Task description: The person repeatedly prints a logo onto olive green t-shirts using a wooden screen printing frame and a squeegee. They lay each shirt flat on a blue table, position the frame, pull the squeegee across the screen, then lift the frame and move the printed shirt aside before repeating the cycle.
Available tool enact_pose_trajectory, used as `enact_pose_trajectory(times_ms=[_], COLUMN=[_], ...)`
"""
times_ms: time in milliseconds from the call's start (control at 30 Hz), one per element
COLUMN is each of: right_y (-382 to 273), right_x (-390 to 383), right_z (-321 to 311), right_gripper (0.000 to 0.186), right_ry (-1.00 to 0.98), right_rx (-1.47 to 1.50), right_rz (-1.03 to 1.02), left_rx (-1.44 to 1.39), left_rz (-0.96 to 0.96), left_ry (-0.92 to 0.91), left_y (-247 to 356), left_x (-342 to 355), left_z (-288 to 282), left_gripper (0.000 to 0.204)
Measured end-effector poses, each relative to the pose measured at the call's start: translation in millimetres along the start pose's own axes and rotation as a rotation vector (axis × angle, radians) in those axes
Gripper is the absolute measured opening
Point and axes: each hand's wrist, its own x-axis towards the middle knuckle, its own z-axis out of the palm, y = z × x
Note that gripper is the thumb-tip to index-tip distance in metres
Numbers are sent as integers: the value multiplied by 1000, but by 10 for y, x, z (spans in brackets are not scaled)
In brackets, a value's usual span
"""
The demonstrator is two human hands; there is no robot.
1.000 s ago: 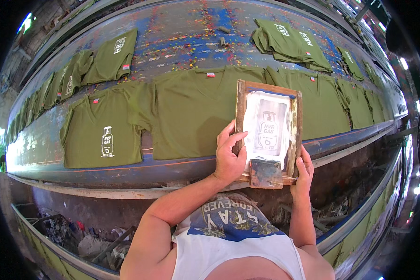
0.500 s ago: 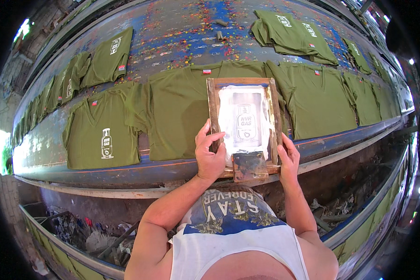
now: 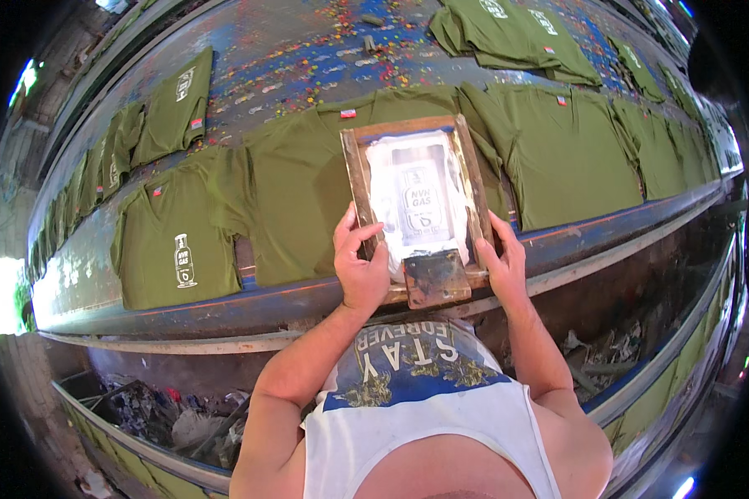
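Between my two hands is a wooden-framed printing screen (image 3: 351, 170), its white mesh carrying a gas-cylinder design. My left hand (image 3: 362, 264) grips the frame's left side near the bottom, thumb over the inner edge. My right hand (image 3: 504, 259) has its fingers wrapped round the lower right side. A dark, stained squeegee (image 3: 438, 279) rests at the screen's lower end. Behind the screen lies an olive green T-shirt (image 3: 300, 195), partly covered from view; whether the frame touches it I cannot tell. To its left, another olive T-shirt (image 3: 168, 237) bears a white cylinder print.
A long table (image 3: 300, 108) spotted with coloured paint runs across in front of me. Unprinted olive shirts (image 3: 566, 158) lie to the right, printed ones (image 3: 516, 37) beyond. More shirts (image 3: 173, 108) line the far left. Debris (image 3: 179, 424) fills the space below the near edge (image 3: 250, 343).
The screen now appears slightly further left and higher in view, tilted a little, with both hands still on it. The whole scene has shifted somewhat as the view turned.
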Motion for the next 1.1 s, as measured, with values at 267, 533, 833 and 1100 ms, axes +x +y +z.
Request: enact_pose_trajectory(times_ms=[267, 533, 833, 1100], right_y=[86, 68, 92, 61], right_x=[20, 43, 41, 44], right_z=[-33, -57, -79, -80], right_gripper=[63, 64, 66, 65], right_ry=[-29, -58, -72, -81], right_rx=[-34, -55, -65, -33], right_rz=[-6, -27, -22, -6], left_rx=[-14, -37, -86, -89], left_rz=[-19, -61, -83, -99], left_ry=[4, 5, -1, 0], left_y=[-91, -94, -114, -144], left_x=[0, 4, 4, 2], left_z=[18, 9, 12, 0], left_gripper=[31, 28, 25, 22])
